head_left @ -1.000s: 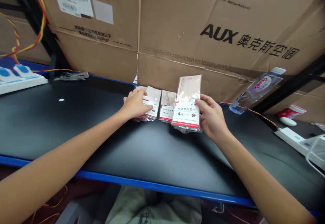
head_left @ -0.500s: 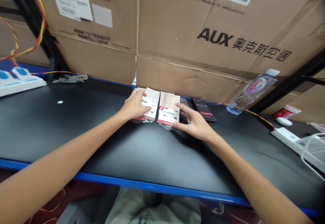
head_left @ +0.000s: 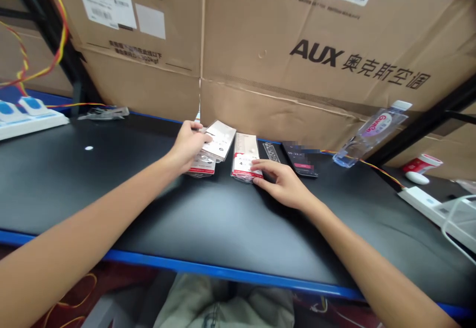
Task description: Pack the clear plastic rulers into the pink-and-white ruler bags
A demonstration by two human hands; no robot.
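Note:
In the head view, my left hand (head_left: 187, 145) grips a white card-backed packet (head_left: 222, 140), tilted and raised at the left stack. Beneath it lies another packet (head_left: 204, 165) with a red lower edge, partly covered by the hand. Just to the right, a second stack of clear-wrapped red-and-white packets (head_left: 244, 155) rests flat on the table. My right hand (head_left: 285, 185) has its fingers apart, with the fingertips touching this stack's lower right corner. The contents of the packets are too small to tell.
A clear patterned strip (head_left: 271, 153) and a phone (head_left: 302, 162) lie right of the packets. Farther right, a tilted water bottle (head_left: 372, 134) stands near a power strip (head_left: 427, 204). A large cardboard box (head_left: 253, 99) walls the back of the black table (head_left: 148, 219).
My left hand has lifted and turned the white packet, uncovering the one beneath. My right hand has slid slightly down along the right stack, showing more of the clear strip.

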